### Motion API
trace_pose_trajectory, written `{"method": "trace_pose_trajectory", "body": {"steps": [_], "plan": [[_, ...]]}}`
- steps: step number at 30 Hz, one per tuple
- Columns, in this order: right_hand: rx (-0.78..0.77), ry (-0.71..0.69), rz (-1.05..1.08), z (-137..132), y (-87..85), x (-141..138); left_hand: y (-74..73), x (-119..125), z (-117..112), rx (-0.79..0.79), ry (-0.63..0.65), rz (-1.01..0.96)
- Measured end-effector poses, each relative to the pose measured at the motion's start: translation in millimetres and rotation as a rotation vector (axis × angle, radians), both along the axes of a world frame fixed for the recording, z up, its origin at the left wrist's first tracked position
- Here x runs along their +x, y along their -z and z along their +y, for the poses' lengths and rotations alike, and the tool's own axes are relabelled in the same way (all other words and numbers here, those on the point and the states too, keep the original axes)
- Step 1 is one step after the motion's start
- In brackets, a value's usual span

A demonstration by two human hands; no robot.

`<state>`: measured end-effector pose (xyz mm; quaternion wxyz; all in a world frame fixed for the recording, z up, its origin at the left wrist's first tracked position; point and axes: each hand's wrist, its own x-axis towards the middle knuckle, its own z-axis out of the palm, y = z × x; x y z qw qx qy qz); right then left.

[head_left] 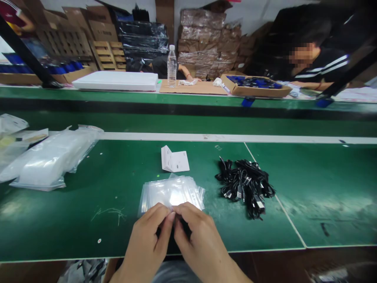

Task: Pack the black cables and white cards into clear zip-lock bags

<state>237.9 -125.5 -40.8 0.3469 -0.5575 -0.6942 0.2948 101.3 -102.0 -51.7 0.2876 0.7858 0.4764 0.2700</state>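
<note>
The left hand (145, 236) and the right hand (203, 236) meet at the fingertips, bent close together; whether they grasp something thin, I cannot tell; just beyond them lie clear bags (167, 192) on the green table (73, 220); to the right are black cables (247, 184) (a loose heap, with metal plugs); behind the bags are white folded cards (180, 161); farther, a bottle (171, 68) stands upright.

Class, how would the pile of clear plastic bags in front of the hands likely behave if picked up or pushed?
The clear plastic bags would probably feel light and floppy, since they look thin and see-through. Pushed, they may slide apart: the surfaces are glossy and the edges uneven. Tipping seems unlikely, as the pile lies flat.
</note>
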Motion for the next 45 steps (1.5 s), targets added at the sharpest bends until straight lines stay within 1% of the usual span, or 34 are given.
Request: {"method": "trace_pose_trajectory", "body": {"steps": [3,6,8,10,12,15,16,18,21,22,24,26,27,29,30,32,35,38,40,43,45], "plan": [[0.032,0.038,-0.062,0,3.6,-3,0.1,-1,0,0.029,-0.008,0.008],[0.109,0.082,-0.167,3,9.9,-7,1.2,-2,-1,0.071,-0.043,0.040],[0.167,0.154,-0.227,7,12.5,-7,2.2,-4,-1,0.121,-0.073,0.063],[0.190,0.237,-0.259,10,11.3,-5,3.1,-5,-1,0.184,-0.116,0.084],[0.146,0.238,-0.221,13,6.5,-1,3.4,-7,-2,0.229,-0.136,0.091],[0.037,0.119,-0.105,14,-0.8,1,2.2,-8,-2,0.246,-0.125,0.077],[0.020,0.101,-0.095,14,-1.8,1,1.5,-8,-2,0.254,-0.117,0.075],[0.014,0.114,-0.141,14,-1.4,0,0.2,-9,-1,0.283,-0.122,0.092],[0.024,0.178,-0.313,17,-0.5,1,0.1,-12,1,0.328,-0.161,0.133],[0.015,0.175,-0.354,20,-1.9,3,0.7,-14,1,0.323,-0.179,0.137],[-0.030,0.091,-0.318,29,-7.8,9,2.7,-19,3,0.260,-0.209,0.119],[-0.099,-0.004,-0.148,45,-15.5,16,5.5,-23,6,0.117,-0.235,0.070],[-0.129,-0.012,-0.057,57,-18.7,19,7.1,-24,7,0.031,-0.240,0.037],[-0.208,0.098,0.044,86,-21.6,22,10.3,-26,10,-0.110,-0.235,-0.017],[-0.241,0.107,0.048,101,-21.2,23,11.8,-26,11,-0.144,-0.235,-0.037],[-0.310,0.090,0.052,129,-18.0,23,14.3,-26,12,-0.157,-0.240,-0.058],[-0.419,0.057,0.054,155,-12.7,20,16.8,-26,12,-0.163,-0.248,-0.073],[-0.505,0.031,0.082,162,-11.9,20,18.4,-27,12,-0.178,-0.254,-0.089],[-0.530,0.021,0.110,163,-13.6,21,18.9,-26,11,-0.192,-0.257,-0.102],[-0.521,0.020,0.128,162,-18.3,26,17.5,-26,10,-0.217,-0.261,-0.130],[-0.466,0.055,0.115,155,-23.3,32,15.4,-27,12,-0.240,-0.293,-0.193]]}}
